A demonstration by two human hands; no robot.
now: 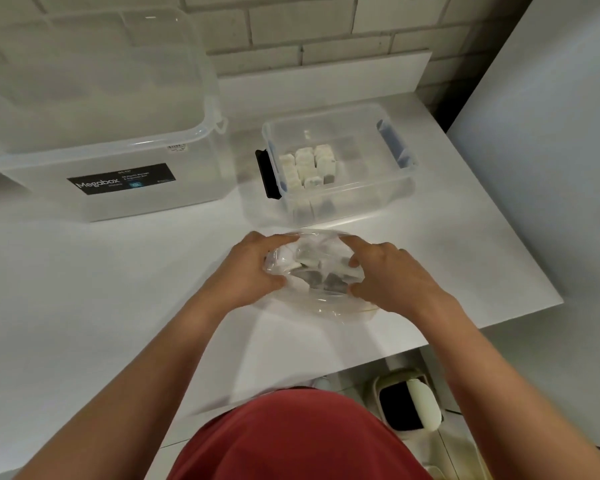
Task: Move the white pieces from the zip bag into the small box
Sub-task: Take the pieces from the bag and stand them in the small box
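I observe a clear zip bag (321, 303) lying on the white desk (84, 289), just in front of the small box (340, 199). My left hand (253, 268) grips the bag's left side, fingers (278, 241) curled shut on the plastic. My right hand (392, 275) holds the right side, its fingers (355, 242) likewise closed on the plastic. Between both hands, white pieces (309, 259) remain inside the bag; their count is unclear through the creased film. The small box stands open with more white pieces (307, 164) stacked in rows against its left wall. A large clear tub (94, 133) labelled Megabox sits to the left of the box, close beside it.
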